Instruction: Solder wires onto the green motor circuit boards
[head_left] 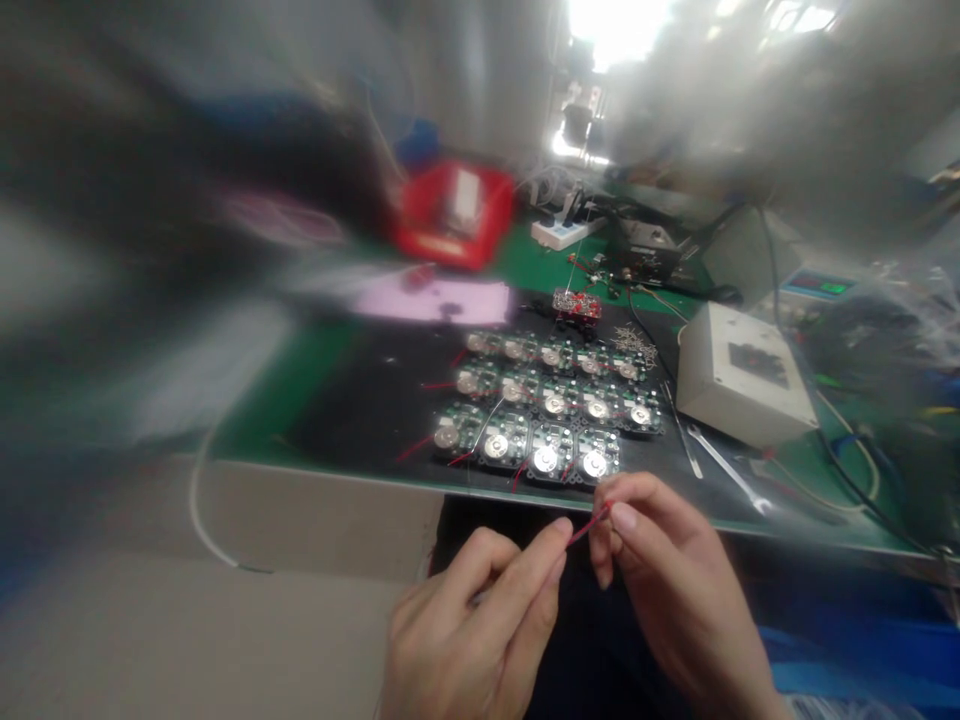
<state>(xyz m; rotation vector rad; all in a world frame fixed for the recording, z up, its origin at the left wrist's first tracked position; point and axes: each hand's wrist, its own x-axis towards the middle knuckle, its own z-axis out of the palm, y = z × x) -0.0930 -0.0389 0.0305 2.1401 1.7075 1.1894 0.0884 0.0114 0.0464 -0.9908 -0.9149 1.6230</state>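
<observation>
A thin red wire (pixel 586 527) stretches between my two hands, just in front of the bench edge. My left hand (pixel 491 610) pinches one end between thumb and fingers. At the other end, the thumb and forefinger of my right hand (pixel 667 570) are closed on the wire, by a small red tip. Beyond them, several circuit boards (pixel 545 437) with round silver discs lie in three rows on a black mat (pixel 352 400). Short red wires stick out from some boards. A thin pale wire or tool (pixel 489 422) lies across the front left boards.
On the right are a white box (pixel 742 375), a wrench (pixel 731 470) and tweezers (pixel 682 430). Behind the boards stand a red bin (pixel 454 250), a pink sheet (pixel 472 302), a red component block (pixel 576 306) and a power strip (pixel 566 232). Cables trail along the right side.
</observation>
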